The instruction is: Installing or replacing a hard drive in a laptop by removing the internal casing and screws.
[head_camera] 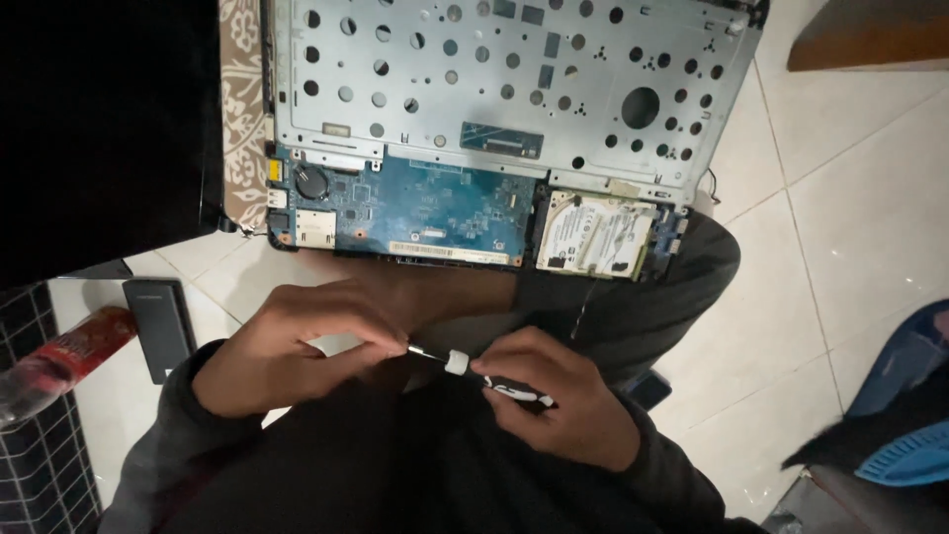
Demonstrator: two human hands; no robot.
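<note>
A: Screwdriver (pixel 499 381) position?
B: Over the lap, below the opened laptop (pixel 504 129). Right hand (pixel 559 400) fingers clamped on its handle; left hand (pixel 297 346) fingers pinched together at its metal tip.

I saw my right hand (pixel 554 400) gripping a screwdriver (pixel 489 376). My left hand (pixel 297 346) pinched its tip, below an opened laptop (pixel 494 129).
</note>
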